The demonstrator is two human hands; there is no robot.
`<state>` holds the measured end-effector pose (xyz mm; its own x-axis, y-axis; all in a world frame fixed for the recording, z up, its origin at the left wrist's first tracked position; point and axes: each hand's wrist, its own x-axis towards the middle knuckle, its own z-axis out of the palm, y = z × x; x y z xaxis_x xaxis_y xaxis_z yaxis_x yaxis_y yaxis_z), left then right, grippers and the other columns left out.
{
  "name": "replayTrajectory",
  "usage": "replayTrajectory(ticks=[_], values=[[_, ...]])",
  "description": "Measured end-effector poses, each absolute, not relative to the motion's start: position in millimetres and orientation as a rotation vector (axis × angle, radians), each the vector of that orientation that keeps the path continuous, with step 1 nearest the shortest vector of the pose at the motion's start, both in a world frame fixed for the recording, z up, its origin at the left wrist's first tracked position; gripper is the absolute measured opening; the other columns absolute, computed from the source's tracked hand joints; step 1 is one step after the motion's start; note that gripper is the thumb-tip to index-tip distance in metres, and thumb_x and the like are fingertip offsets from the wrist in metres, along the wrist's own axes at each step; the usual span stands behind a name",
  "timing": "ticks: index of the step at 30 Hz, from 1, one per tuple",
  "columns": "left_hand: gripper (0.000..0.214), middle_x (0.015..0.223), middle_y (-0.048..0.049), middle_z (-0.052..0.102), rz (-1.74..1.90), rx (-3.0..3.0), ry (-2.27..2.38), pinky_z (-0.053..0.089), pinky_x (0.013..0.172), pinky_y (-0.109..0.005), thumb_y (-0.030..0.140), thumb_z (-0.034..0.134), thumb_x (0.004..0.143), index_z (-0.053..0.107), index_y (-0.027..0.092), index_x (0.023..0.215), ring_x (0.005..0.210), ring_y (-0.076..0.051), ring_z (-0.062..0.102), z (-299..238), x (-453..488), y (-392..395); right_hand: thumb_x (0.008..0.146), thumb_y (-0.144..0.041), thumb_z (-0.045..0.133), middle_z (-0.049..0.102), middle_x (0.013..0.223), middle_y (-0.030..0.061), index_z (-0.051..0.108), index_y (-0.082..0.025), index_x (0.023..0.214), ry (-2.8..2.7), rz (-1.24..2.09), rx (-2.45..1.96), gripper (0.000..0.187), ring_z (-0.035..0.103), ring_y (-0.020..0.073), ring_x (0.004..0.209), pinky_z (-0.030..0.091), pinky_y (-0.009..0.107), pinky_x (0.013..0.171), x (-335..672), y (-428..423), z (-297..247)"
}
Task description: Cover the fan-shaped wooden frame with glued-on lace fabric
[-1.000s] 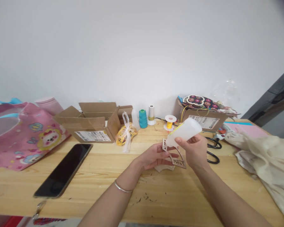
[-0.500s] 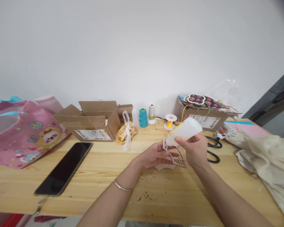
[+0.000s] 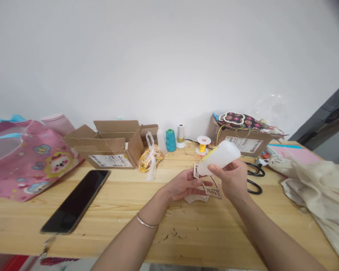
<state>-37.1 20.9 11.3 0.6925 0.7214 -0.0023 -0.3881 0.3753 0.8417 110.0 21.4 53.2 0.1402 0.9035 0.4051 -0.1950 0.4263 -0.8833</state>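
Note:
My left hand (image 3: 185,185) grips a thin wooden cutout piece (image 3: 214,192) with lettering and curved openings, holding it above the table. In my right hand (image 3: 234,180) is a translucent white squeeze bottle (image 3: 222,155), tilted with its base up to the right and its lower end against or just over the cutout's upper left part. Its tip is hidden, so contact cannot be made out. Beneath my left hand, a pale flat piece (image 3: 196,198) lies on the wooden table (image 3: 130,210).
A phone (image 3: 76,201) and a pink bag (image 3: 39,158) lie left. Behind stand an open cardboard box (image 3: 107,150), a teal thread cone (image 3: 171,140), a white spool (image 3: 180,134) and a yellow wire spool (image 3: 203,145). Black-handled scissors (image 3: 254,186) and cream cloth (image 3: 316,195) are right.
Almost nothing differs. The cutout and the bottle have shifted very slightly, both still held.

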Motion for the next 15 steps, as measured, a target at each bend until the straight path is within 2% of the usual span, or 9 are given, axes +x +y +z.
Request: replayTrajectory(ticks=[6, 12, 15], values=[[0.046, 0.127, -0.0148, 0.043, 0.725, 0.967, 0.416, 0.045, 0.077, -0.037, 0.021, 0.065, 0.069, 0.051, 0.019, 0.112, 0.107, -0.028, 0.051, 11.4, -36.9, 21.5, 0.053, -0.024, 0.075, 0.067, 0.074, 0.0021, 0.067, -0.018, 0.078, -1.163, 0.911, -0.81, 0.027, 0.061, 0.0187, 0.069, 0.051, 0.031, 0.058, 109.1, 20.1, 55.7], [0.044, 0.115, -0.0151, 0.053, 0.726, 0.981, 0.428, 0.045, 0.077, -0.037, 0.022, 0.065, 0.07, 0.051, 0.017, 0.112, 0.107, -0.028, 0.05, 9.9, -36.9, 21.5, 0.051, -0.022, 0.076, 0.068, 0.074, 0.0015, 0.066, -0.018, 0.073, -1.152, 0.926, -0.772, 0.025, 0.061, 0.0177, 0.068, 0.051, 0.031, 0.06, 109.1, 20.1, 54.7], [0.043, 0.119, -0.0147, 0.05, 0.727, 0.985, 0.421, 0.045, 0.077, -0.037, 0.021, 0.065, 0.07, 0.052, 0.018, 0.111, 0.107, -0.028, 0.05, 9.9, -36.7, 21.4, 0.052, -0.024, 0.076, 0.068, 0.073, 0.0025, 0.066, -0.018, 0.073, -1.153, 0.893, -0.794, 0.024, 0.061, 0.0187, 0.069, 0.05, 0.033, 0.063, 109.6, 20.0, 54.5]])
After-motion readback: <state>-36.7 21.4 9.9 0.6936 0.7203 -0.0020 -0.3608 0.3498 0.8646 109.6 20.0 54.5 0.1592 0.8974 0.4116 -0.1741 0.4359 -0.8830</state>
